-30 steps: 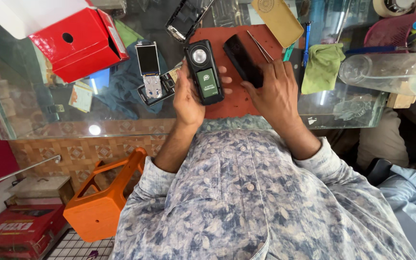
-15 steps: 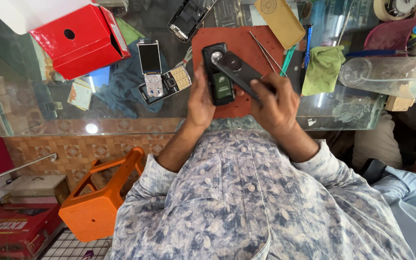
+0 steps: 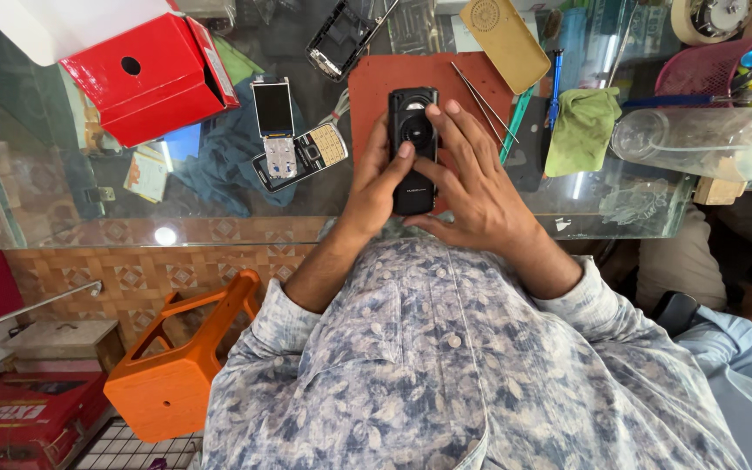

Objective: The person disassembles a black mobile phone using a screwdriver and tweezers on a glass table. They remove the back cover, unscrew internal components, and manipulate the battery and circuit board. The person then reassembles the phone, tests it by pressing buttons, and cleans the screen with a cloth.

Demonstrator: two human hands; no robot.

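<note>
Holding a black phone (image 3: 412, 148) back-side up over the red mat (image 3: 367, 87), I have both hands closed on it — my left hand (image 3: 374, 187) wraps its left edge with a fingertip on the round camera ring, my right hand (image 3: 472, 187) curls over the right edge. Just left of the mat lies an opened slider phone (image 3: 293, 144) on the glass counter (image 3: 219, 204). Tweezers (image 3: 483, 100) rest to the right — beside a green cloth (image 3: 583, 130).
</note>
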